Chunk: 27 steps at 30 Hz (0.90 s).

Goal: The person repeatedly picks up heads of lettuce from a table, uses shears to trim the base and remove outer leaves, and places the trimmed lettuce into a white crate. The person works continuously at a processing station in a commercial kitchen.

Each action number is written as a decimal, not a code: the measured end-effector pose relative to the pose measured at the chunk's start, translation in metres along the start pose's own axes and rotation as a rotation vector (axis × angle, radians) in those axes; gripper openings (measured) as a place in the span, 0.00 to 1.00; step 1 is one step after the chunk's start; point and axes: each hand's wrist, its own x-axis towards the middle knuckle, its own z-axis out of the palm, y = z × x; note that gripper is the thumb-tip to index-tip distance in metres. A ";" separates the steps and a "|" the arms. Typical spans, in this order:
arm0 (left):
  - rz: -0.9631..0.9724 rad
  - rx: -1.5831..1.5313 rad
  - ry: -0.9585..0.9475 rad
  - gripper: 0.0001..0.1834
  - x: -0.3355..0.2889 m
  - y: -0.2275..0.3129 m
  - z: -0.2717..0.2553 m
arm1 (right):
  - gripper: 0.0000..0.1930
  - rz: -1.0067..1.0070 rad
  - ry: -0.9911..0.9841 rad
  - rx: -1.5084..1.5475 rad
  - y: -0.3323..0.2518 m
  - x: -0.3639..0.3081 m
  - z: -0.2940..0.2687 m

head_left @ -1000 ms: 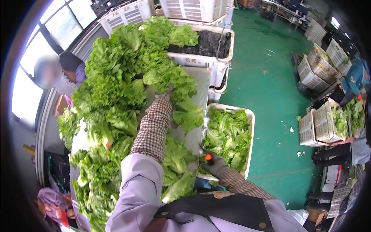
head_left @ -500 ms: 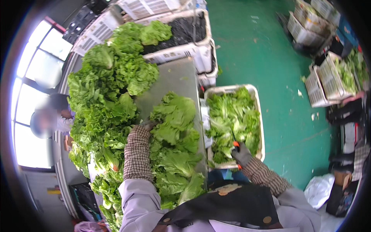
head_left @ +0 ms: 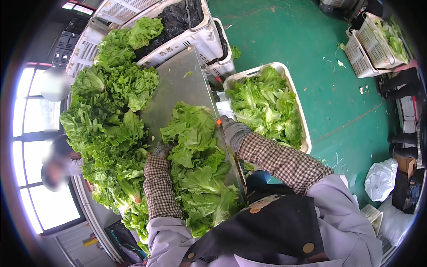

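My left hand (head_left: 163,150), in a grey glove, grips the side of a loose green lettuce head (head_left: 191,129) on the metal table (head_left: 173,80). Its fingertips are partly hidden by leaves. More lettuce (head_left: 200,178) lies along the near edge, below that head. At the table's right edge, my right hand (head_left: 234,131), also gloved, is closed round an orange-handled knife (head_left: 218,121), close to the lettuce head; its blade is hard to make out. A white crate of lettuce (head_left: 269,100) stands beyond this hand, on the right.
A tall lettuce pile (head_left: 106,115) covers the table's left side. White crates (head_left: 178,49), one lined with black plastic, stand at its far end. Another person (head_left: 60,162) is at the left. On the green floor (head_left: 320,111) at right are stacked crates (head_left: 362,53) and a white bag (head_left: 381,179).
My right hand has moved from over the lettuce crate leftward to the table edge, bringing the knife near the lettuce head. My left hand stays at that head. The whole view has turned and shifted.
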 end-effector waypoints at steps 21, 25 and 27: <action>0.019 0.022 -0.109 0.34 -0.003 -0.005 0.000 | 0.19 0.264 -0.351 0.298 -0.001 0.051 -0.009; 0.049 0.043 -0.148 0.35 -0.009 0.007 0.009 | 0.21 0.290 -0.336 0.431 0.008 -0.004 -0.021; 0.065 0.053 -0.171 0.35 -0.013 0.012 0.014 | 0.21 0.202 -0.310 0.013 0.036 -0.007 -0.016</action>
